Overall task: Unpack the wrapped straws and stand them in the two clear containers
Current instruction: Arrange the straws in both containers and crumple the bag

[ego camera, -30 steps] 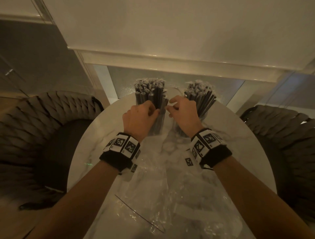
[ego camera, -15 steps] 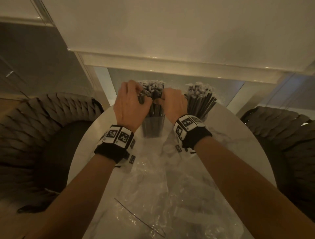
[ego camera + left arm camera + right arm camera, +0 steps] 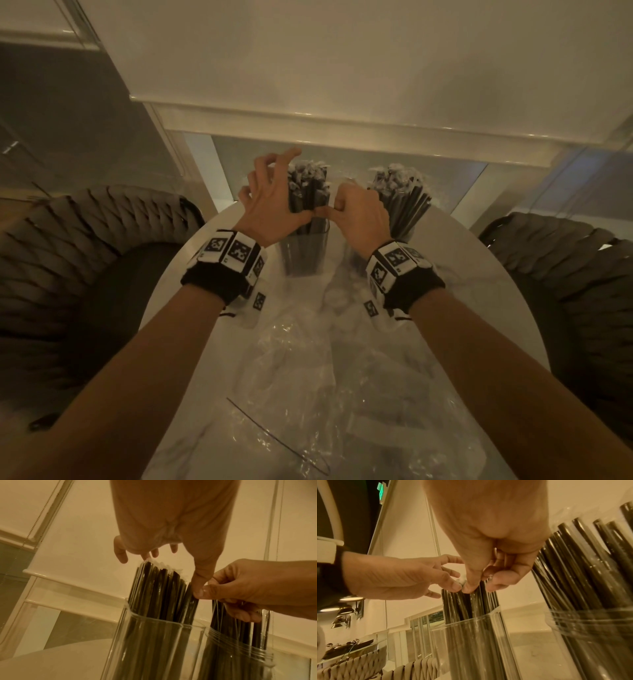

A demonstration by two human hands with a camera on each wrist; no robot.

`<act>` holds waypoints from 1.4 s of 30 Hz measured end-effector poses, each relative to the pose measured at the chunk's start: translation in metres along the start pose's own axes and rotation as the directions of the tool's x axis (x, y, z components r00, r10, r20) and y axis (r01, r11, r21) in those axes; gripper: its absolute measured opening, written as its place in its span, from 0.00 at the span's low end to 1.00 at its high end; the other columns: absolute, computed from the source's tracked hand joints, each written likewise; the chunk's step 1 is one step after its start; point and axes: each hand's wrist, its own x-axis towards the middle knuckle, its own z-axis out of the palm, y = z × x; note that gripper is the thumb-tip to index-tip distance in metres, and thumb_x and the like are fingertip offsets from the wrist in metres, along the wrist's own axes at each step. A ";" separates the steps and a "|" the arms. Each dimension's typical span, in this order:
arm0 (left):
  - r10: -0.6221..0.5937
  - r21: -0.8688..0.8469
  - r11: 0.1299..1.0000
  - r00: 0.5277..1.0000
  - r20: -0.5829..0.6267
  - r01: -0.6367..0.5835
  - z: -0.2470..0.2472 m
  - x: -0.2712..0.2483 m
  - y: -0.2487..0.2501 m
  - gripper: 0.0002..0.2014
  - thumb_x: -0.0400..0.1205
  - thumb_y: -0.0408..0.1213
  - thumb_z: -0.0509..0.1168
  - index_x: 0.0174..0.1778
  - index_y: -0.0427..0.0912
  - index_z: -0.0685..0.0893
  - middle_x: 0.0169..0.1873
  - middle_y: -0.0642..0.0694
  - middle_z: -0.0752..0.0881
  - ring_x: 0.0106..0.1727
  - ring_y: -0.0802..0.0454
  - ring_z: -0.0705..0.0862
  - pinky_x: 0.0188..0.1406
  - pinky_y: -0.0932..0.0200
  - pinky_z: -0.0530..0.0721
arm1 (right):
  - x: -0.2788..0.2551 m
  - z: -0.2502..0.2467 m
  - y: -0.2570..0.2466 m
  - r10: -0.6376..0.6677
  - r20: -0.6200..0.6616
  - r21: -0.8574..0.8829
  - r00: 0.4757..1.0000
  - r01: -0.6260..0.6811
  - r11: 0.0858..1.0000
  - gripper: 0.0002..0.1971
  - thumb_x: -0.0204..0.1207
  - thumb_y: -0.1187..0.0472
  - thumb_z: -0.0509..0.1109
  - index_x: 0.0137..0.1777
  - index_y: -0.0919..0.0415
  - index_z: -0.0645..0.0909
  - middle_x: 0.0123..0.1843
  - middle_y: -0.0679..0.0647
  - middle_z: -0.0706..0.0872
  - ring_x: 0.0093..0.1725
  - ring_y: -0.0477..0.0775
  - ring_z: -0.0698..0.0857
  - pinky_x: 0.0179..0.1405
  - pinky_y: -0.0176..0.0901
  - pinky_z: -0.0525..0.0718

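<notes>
Two clear containers stand at the far side of the table, both full of black wrapped straws. The left container (image 3: pixel 303 255) (image 3: pixel 154 642) (image 3: pixel 471 635) holds an upright bundle (image 3: pixel 308 185). The right container (image 3: pixel 240 655) (image 3: pixel 590 622) holds a fanned-out bundle (image 3: pixel 399 192). My left hand (image 3: pixel 270 197) hovers at the left bundle with fingers spread and loosely bent. Its thumb (image 3: pixel 200 577) touches a straw at the bundle's right edge. My right hand (image 3: pixel 356 212) is curled, and its thumb (image 3: pixel 469 586) and forefinger pinch a straw (image 3: pixel 482 584) in the left container.
Crumpled clear plastic wrapping (image 3: pixel 308 394) covers the near half of the round white table (image 3: pixel 479 308), with a thin dark wire (image 3: pixel 274 438) lying on it. Woven chairs stand at the left (image 3: pixel 85 240) and right (image 3: pixel 565 267). A white ledge runs behind the containers.
Both hands rose from in front of the left container to its straw tops. Since then the left fingers have spread open and the right hand has slid down to the bundle's right edge.
</notes>
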 end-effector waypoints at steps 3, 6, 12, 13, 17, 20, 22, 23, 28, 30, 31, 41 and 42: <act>0.036 0.000 0.999 0.997 -0.065 -0.037 0.002 -0.006 0.001 0.41 0.68 0.45 0.74 0.76 0.52 0.63 0.71 0.39 0.62 0.71 0.37 0.64 0.70 0.37 0.64 | -0.001 0.004 0.002 -0.009 -0.024 0.125 1.000 0.012 0.992 0.17 0.71 0.47 0.73 0.38 0.63 0.77 0.35 0.56 0.84 0.31 0.59 0.84 0.32 0.56 0.86; 0.094 0.047 0.995 0.987 -0.130 -0.088 0.004 -0.012 0.003 0.33 0.70 0.46 0.72 0.72 0.52 0.71 0.69 0.40 0.66 0.68 0.40 0.67 0.67 0.41 0.65 | -0.004 0.005 0.003 -0.023 -0.012 0.174 1.000 0.025 0.985 0.11 0.74 0.53 0.72 0.41 0.62 0.81 0.34 0.58 0.88 0.26 0.55 0.86 0.31 0.53 0.88; 0.139 0.063 0.989 0.977 -0.164 -0.130 0.005 -0.020 0.005 0.26 0.72 0.38 0.71 0.68 0.50 0.75 0.67 0.38 0.69 0.66 0.40 0.70 0.66 0.41 0.67 | -0.018 0.006 0.014 -0.003 0.069 0.169 0.998 -0.008 0.986 0.02 0.76 0.64 0.69 0.43 0.61 0.82 0.37 0.60 0.89 0.22 0.41 0.83 0.17 0.22 0.76; 0.147 0.048 0.989 0.972 -0.181 -0.141 0.005 -0.023 0.005 0.26 0.73 0.37 0.70 0.67 0.49 0.75 0.66 0.38 0.69 0.65 0.40 0.71 0.66 0.41 0.67 | -0.021 0.005 0.017 0.005 0.083 0.151 0.997 -0.017 0.988 0.03 0.77 0.65 0.68 0.43 0.61 0.82 0.37 0.60 0.89 0.22 0.39 0.81 0.17 0.20 0.75; 0.194 -0.011 0.979 0.957 -0.214 -0.201 0.010 -0.040 0.008 0.22 0.74 0.33 0.68 0.64 0.47 0.77 0.62 0.41 0.74 0.61 0.43 0.75 0.63 0.40 0.74 | -0.038 -0.011 0.021 -0.004 0.162 0.058 0.987 -0.005 0.998 0.06 0.76 0.69 0.66 0.45 0.65 0.85 0.39 0.60 0.89 0.23 0.37 0.76 0.20 0.14 0.69; 0.274 -0.101 0.950 0.944 -0.185 -0.296 0.016 -0.057 0.013 0.16 0.76 0.31 0.65 0.61 0.45 0.78 0.58 0.43 0.77 0.53 0.48 0.81 0.53 0.44 0.82 | -0.062 -0.023 0.027 -0.014 0.258 -0.032 0.966 0.022 0.999 0.08 0.75 0.66 0.68 0.52 0.65 0.85 0.47 0.60 0.89 0.39 0.50 0.84 0.32 0.22 0.72; 0.337 -0.151 0.924 0.935 -0.107 -0.351 0.025 -0.075 0.017 0.13 0.78 0.29 0.64 0.57 0.42 0.80 0.54 0.47 0.78 0.46 0.53 0.81 0.48 0.54 0.84 | -0.086 -0.022 0.046 0.054 0.442 -0.111 0.896 -0.006 0.994 0.22 0.71 0.52 0.74 0.64 0.57 0.79 0.60 0.57 0.85 0.57 0.55 0.83 0.52 0.34 0.76; 0.364 -0.173 0.915 0.930 -0.043 -0.366 0.031 -0.085 0.018 0.12 0.78 0.29 0.64 0.57 0.42 0.81 0.53 0.49 0.79 0.44 0.55 0.81 0.47 0.61 0.83 | -0.101 -0.019 0.058 0.126 0.567 -0.169 0.814 -0.034 0.985 0.35 0.65 0.42 0.76 0.72 0.49 0.70 0.67 0.54 0.80 0.65 0.56 0.79 0.63 0.43 0.76; 0.319 -0.216 0.942 0.889 0.329 -0.259 0.066 -0.125 0.020 0.14 0.80 0.32 0.64 0.61 0.45 0.80 0.59 0.49 0.79 0.47 0.57 0.81 0.49 0.72 0.78 | -0.172 0.010 0.114 0.438 0.740 -0.514 0.511 0.010 0.858 0.62 0.53 0.35 0.77 0.77 0.32 0.33 0.80 0.54 0.64 0.75 0.65 0.70 0.72 0.70 0.63; 0.268 -0.170 0.962 0.848 0.457 -0.213 0.077 -0.136 0.024 0.18 0.79 0.36 0.65 0.66 0.46 0.76 0.64 0.48 0.77 0.56 0.50 0.81 0.57 0.56 0.81 | -0.186 0.013 0.122 0.464 0.674 -0.546 0.575 -0.036 0.837 0.49 0.68 0.47 0.73 0.81 0.45 0.43 0.78 0.57 0.67 0.74 0.63 0.71 0.73 0.65 0.64; 0.239 -0.132 0.971 0.818 0.524 -0.199 0.082 -0.142 0.027 0.23 0.79 0.39 0.66 0.71 0.47 0.72 0.67 0.48 0.74 0.62 0.48 0.79 0.62 0.50 0.79 | -0.189 0.010 0.123 0.451 0.628 -0.545 0.634 -0.054 0.836 0.41 0.72 0.50 0.70 0.80 0.51 0.52 0.76 0.58 0.71 0.72 0.63 0.73 0.72 0.61 0.67; 0.180 -0.479 0.877 0.905 0.385 0.029 0.071 -0.148 0.078 0.10 0.81 0.37 0.67 0.55 0.36 0.84 0.51 0.41 0.88 0.49 0.58 0.87 0.54 0.60 0.84 | -0.188 -0.105 0.041 -0.018 -0.033 -0.187 0.999 0.011 0.982 0.19 0.70 0.46 0.73 0.58 0.54 0.82 0.46 0.46 0.84 0.45 0.48 0.82 0.54 0.49 0.77; 0.166 -0.574 0.817 0.926 0.340 0.064 0.060 -0.144 0.082 0.07 0.81 0.33 0.65 0.50 0.34 0.84 0.46 0.40 0.89 0.45 0.57 0.88 0.49 0.60 0.86 | -0.191 -0.114 0.036 -0.018 -0.046 -0.205 0.999 0.008 0.979 0.25 0.68 0.40 0.73 0.63 0.49 0.78 0.48 0.42 0.80 0.48 0.46 0.79 0.58 0.51 0.75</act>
